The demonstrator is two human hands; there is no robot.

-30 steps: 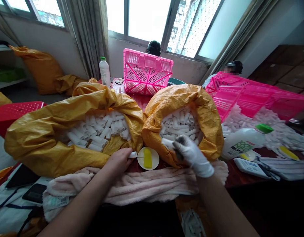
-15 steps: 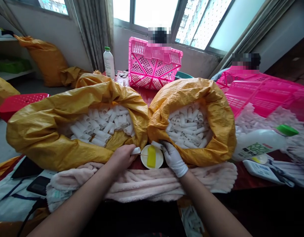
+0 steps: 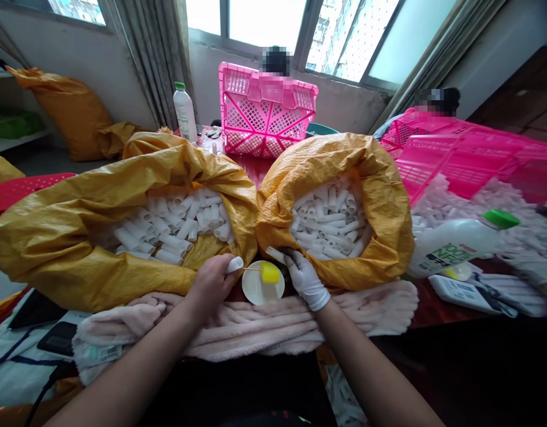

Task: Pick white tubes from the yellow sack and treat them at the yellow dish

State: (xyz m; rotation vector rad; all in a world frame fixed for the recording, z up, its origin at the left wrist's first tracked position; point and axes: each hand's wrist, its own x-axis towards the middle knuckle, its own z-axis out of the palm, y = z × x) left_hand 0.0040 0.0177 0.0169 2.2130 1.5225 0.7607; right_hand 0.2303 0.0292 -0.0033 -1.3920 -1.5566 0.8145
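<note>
My bare left hand (image 3: 212, 283) is closed on the white handle of a thin stick (image 3: 234, 265) whose far end carries a yellow sponge piece (image 3: 269, 272), lifted just over a small white dish (image 3: 257, 287). My gloved right hand (image 3: 305, 277) is closed on a white tube (image 3: 275, 254) right beside the sponge. Both hands rest by a pink towel (image 3: 255, 326) at the table's near edge. Behind them lie two yellow sacks, left (image 3: 69, 231) and right (image 3: 389, 201), both full of white tubes.
Pink plastic crates stand at the back (image 3: 266, 112) and at the right (image 3: 460, 160), with people behind them. A white bottle with a green cap (image 3: 455, 243) lies on its side at right, another bottle (image 3: 184, 112) stands at the back. Another person's gloved hand (image 3: 528, 264) shows at far right.
The yellow sponge has lifted from lying flat in the dish to its upper edge. My right hand came out of the right sack to the dish with a tube.
</note>
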